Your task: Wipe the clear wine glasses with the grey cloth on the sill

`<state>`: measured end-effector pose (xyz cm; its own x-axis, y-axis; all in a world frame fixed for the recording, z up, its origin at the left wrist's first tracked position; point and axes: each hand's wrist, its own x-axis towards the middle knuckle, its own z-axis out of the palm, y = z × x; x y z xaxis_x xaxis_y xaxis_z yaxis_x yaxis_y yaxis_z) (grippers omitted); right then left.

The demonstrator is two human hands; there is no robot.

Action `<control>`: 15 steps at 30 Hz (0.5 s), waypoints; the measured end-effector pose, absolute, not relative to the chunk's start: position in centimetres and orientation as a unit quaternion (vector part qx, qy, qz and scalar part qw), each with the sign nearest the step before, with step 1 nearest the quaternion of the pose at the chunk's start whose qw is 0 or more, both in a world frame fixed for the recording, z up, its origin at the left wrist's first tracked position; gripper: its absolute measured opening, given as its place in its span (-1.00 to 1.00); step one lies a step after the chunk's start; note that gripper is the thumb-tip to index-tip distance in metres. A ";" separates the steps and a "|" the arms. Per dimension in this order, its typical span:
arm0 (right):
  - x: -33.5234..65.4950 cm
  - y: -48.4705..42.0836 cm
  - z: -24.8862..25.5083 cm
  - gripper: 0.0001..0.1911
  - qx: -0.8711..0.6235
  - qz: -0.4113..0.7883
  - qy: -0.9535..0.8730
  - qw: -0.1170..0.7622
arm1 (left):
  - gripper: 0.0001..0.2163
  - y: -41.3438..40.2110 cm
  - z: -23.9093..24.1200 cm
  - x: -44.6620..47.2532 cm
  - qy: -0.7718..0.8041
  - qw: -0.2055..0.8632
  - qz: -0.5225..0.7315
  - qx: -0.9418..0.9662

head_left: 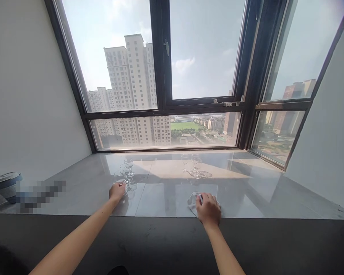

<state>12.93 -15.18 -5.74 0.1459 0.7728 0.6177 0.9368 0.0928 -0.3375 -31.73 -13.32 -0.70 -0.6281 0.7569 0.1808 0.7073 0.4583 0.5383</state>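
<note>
My left hand (pixel 117 191) is low over the left part of the sill, its fingers pinched together at a clear stemmed glass. Right behind it stand other stemmed glasses (pixel 128 167), close together; their outlines blend with reflections. My right hand (pixel 209 208) is closed on a white cloth (pixel 192 202), which lies against the sill near its front edge. Farther back, in a patch of sunlight, another group of clear stemmed glasses (pixel 197 168) stands upright, apart from both hands.
The glossy grey tiled windowsill (pixel 166 198) ends in a front edge above a dark face. A dark-framed window (pixel 162 76) rises behind it. At the far left stands a bucket-like container (pixel 6 187), beside a blurred patch. White walls flank both sides.
</note>
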 end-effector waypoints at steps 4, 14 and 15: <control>12.9 -15.1 -5.9 -0.78 -0.664 -0.109 -0.643 0.367 | -0.72 -13.0 -0.8 -32.1 0.850 0.058 0.292 0.434; 12.9 -15.3 -5.6 -0.78 -0.662 -0.104 -0.641 0.374 | -0.51 -12.9 -0.4 -33.7 0.872 0.014 0.192 0.450; 12.9 -15.3 -5.7 -0.78 -0.662 -0.105 -0.641 0.374 | -0.50 -12.9 -0.6 -34.0 0.869 0.005 0.177 0.461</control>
